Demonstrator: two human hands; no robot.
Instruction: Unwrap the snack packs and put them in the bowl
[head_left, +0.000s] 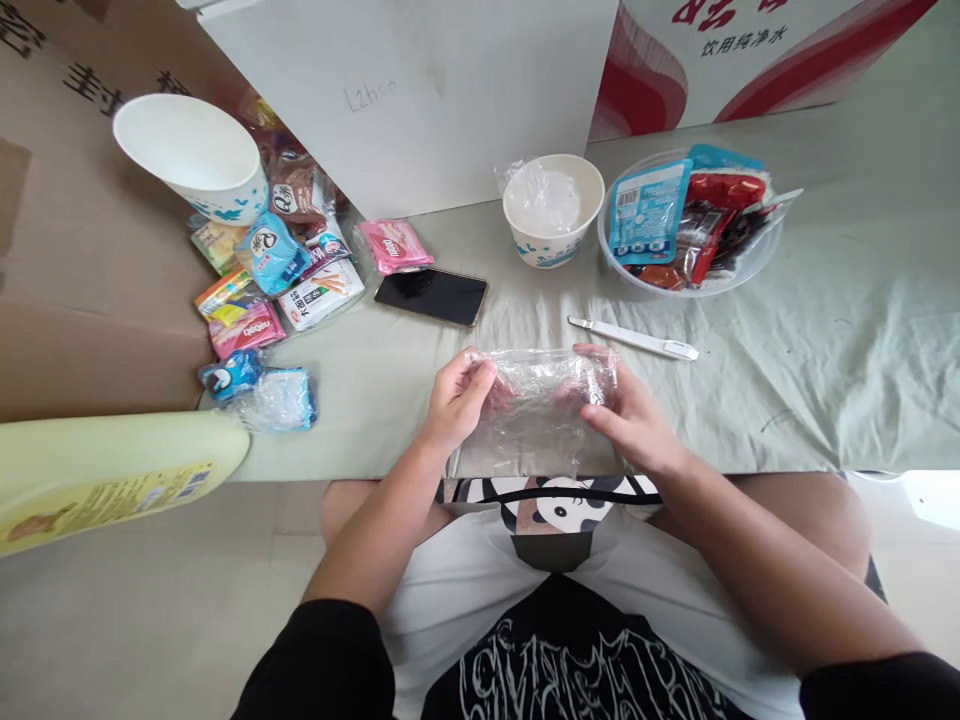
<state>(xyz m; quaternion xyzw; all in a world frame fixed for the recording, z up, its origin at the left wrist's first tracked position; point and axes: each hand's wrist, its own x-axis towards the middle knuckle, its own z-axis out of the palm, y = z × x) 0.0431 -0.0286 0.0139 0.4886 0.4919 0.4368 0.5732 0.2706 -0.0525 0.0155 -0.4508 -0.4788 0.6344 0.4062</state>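
A clear plastic bag lies at the near edge of the cloth-covered table, held at its top by both hands. My left hand pinches the bag's left upper corner with curled fingers. Across from it, my right hand grips the right upper corner, thumb on top. The bag's top edge is bunched between the hands, and something pinkish shows through the plastic there. A white pen-like tool lies just beyond my right hand.
A black phone lies past the bag. Behind it stand a paper bowl with plastic inside and a clear bowl of snack packets. Loose snack packets and a big paper cup sit at left. A yellow bottle lies near left.
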